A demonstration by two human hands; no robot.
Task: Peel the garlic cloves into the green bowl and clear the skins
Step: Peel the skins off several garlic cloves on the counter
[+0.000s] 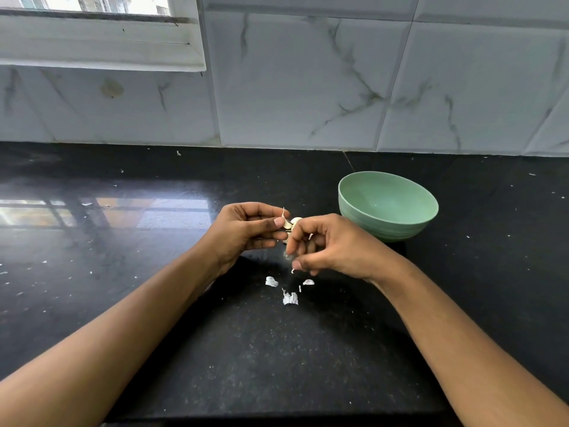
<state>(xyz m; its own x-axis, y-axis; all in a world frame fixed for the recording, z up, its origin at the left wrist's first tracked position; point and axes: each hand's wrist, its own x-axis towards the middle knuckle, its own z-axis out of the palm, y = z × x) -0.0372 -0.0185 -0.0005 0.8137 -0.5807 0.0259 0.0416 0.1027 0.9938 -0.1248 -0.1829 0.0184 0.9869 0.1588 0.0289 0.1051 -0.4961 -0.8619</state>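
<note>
My left hand [246, 231] pinches a pale garlic clove [292, 222] between thumb and fingers above the black counter; a thin strip of skin sticks up from it. My right hand [329, 248] meets it from the right with curled fingers, picking at the clove, and a small skin flake clings to its thumb tip. Several white skin pieces [289, 298] lie on the counter just below the hands. The green bowl [387, 206] stands right of the hands; its visible inside looks empty.
The black granite counter [215, 349] runs to a marble-tiled wall [308, 87] at the back. A white window frame [101, 41] sits upper left. Tiny skin flecks are scattered across the counter's left part.
</note>
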